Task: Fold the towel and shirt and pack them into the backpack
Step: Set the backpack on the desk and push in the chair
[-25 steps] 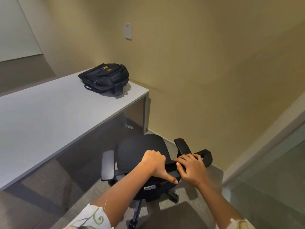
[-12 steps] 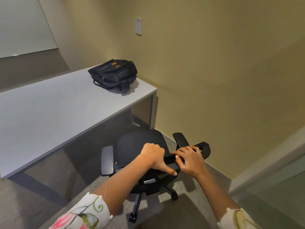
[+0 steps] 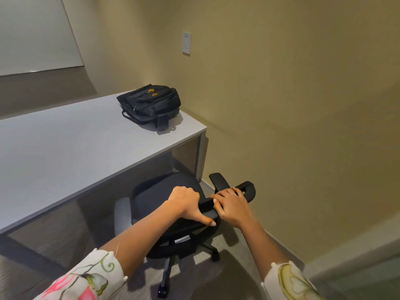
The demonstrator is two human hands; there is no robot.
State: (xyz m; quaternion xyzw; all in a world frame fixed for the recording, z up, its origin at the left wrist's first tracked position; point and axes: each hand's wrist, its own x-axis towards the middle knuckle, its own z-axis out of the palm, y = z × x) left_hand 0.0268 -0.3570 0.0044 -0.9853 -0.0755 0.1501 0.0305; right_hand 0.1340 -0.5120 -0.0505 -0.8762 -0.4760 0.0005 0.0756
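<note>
A black backpack (image 3: 150,105) with yellow lettering lies flat at the far right corner of the grey table (image 3: 65,148). No towel or shirt is in view. Both hands rest on the top edge of a black office chair's backrest (image 3: 203,205) in front of the table. My left hand (image 3: 187,203) is curled around that edge with the thumb pointing right. Close beside it, my right hand (image 3: 231,205) grips the same edge. The backpack is well beyond both hands, up and to the left.
The chair's seat (image 3: 162,191) sits partly under the table's near edge, with armrests on both sides and a wheeled base on the carpet. A beige wall with a white switch plate (image 3: 186,43) runs close on the right. A whiteboard (image 3: 32,33) hangs at the far left.
The view has swung so the table and backpack appear further right and lower. Both hands stay on the chair's backrest in the same grip.
</note>
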